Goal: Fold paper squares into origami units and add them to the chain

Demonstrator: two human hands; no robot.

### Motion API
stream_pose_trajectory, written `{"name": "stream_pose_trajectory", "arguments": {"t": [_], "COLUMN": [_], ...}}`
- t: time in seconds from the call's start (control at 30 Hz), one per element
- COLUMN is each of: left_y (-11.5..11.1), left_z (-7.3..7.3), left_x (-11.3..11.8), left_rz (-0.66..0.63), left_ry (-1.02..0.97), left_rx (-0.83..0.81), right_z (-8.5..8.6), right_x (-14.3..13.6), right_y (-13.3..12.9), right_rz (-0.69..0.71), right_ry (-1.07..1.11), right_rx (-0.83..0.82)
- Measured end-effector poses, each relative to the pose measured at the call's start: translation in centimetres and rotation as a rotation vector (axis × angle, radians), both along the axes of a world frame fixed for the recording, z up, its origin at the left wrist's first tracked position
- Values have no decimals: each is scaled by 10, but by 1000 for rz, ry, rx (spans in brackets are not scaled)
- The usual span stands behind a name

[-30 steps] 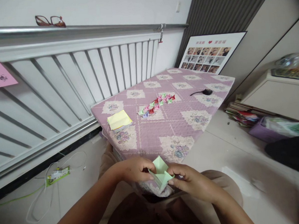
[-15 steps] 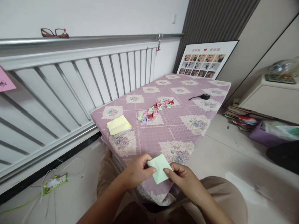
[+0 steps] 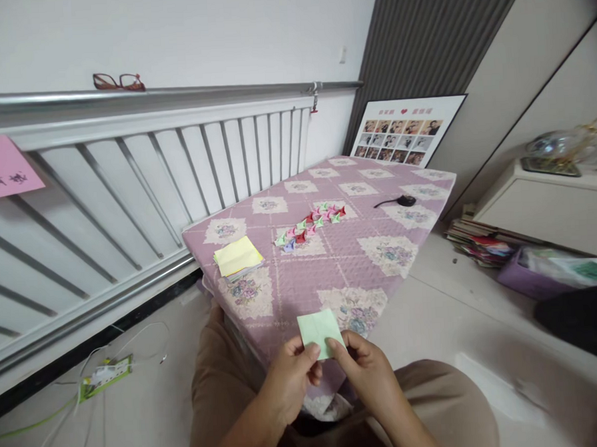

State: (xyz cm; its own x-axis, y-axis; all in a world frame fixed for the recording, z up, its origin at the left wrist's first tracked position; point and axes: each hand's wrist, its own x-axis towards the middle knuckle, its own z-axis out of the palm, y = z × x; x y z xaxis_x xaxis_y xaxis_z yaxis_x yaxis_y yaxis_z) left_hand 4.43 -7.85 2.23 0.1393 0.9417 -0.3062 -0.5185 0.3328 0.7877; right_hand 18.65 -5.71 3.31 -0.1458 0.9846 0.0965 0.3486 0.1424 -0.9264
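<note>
A light green paper square (image 3: 319,330) is held up above the near corner of the table, its top edge roughly level. My left hand (image 3: 292,376) pinches its lower left part, thumb on the front face. On the lower right, my right hand (image 3: 365,367) grips the same paper, also with the thumb in front. Both thumb tips are close together. Several small folded paper pieces (image 3: 300,238) in red, pink, green and blue lie in rows on the tablecloth (image 3: 311,279). A stack of paper sheets (image 3: 237,257), yellow on top, rests at the table's left side.
A black object with a thin strap (image 3: 406,200) lies toward the table's far right. Beyond the table stand a white radiator (image 3: 175,163) and a photo board (image 3: 404,132). A power strip (image 3: 105,379) is on the floor at left.
The green paper has turned so its edges are nearly level, and its diagonal folds no longer show. My left hand has moved down to its lower edge. The view has tilted slightly.
</note>
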Motion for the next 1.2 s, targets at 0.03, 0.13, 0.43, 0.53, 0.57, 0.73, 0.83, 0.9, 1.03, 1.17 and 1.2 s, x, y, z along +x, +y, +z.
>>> {"name": "stream_pose_trajectory", "arguments": {"t": [0.03, 0.13, 0.43, 0.53, 0.57, 0.73, 0.83, 0.9, 1.03, 1.17, 1.2], "left_y": [0, 1, -2, -2, -2, -4, -6, -7, -6, -6, -6], "left_z": [-1, 0, 4, 0, -1, -5, -5, -5, -5, -3, -2], "left_x": [0, -1, -4, -5, -6, -8, -8, -8, -10, -12, -12], "left_rz": [16, 42, 3, 6, 10, 33, 23, 20, 19, -8, -9], "left_ry": [35, 202, 476, 383, 335, 193, 163, 164, 211, 281, 294], "left_rx": [16, 53, 139, 121, 118, 119, 129, 142, 159, 174, 177], "right_z": [1, 3, 8, 8, 8, 12, 15, 17, 18, 18, 18], "right_x": [0, -1, -5, -7, -8, -10, -10, -11, -14, -14, -13], "right_y": [0, 0, 6, 5, 4, -1, -4, -6, -8, -7, -7], "right_rz": [8, 22, -13, -22, -24, -34, -36, -44, -99, -83, -81], "right_ry": [-2, 29, 216, 192, 177, 63, 13, 26, 174, 224, 203], "right_rx": [-2, -22, -102, -69, -47, 106, 173, 156, 66, 58, 60]}}
